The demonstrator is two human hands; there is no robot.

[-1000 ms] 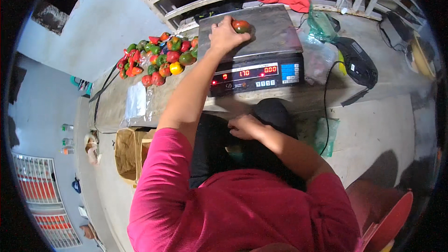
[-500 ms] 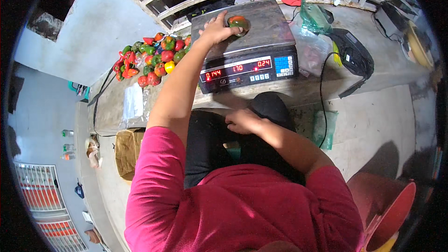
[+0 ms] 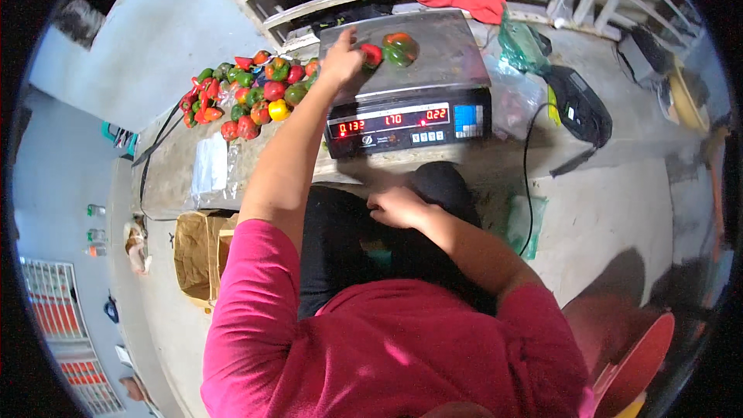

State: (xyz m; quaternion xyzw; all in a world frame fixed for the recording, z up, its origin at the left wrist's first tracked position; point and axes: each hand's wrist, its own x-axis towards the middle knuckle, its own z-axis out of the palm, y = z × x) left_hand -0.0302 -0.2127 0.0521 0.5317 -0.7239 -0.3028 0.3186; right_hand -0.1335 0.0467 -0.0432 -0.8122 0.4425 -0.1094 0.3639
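Observation:
My left hand (image 3: 341, 56) reaches over the metal plate of a digital scale (image 3: 449, 76), open, its fingers stretched out. Right beside its fingers lies a small red pepper (image 3: 371, 55); whether they touch is hard to tell. To the right of that, a green and red bell pepper (image 3: 400, 49) rests on the plate. Red digits glow on the scale's front panel. My right hand (image 3: 396, 207) rests on my dark trousers, fingers loosely curled with nothing seen in them.
A pile of red, green and yellow peppers (image 3: 274, 90) lies left of the scale. Plastic bags (image 3: 520, 45) and a black bag-like item (image 3: 576, 104) are to its right, beside a dark cable. A brown paper bag (image 3: 195, 255) stands lower left. Railings run behind.
My left hand has drawn left, off the green and red pepper. A red pepper now shows beside it on the plate, and the scale's digits have changed. My right hand stays on my lap.

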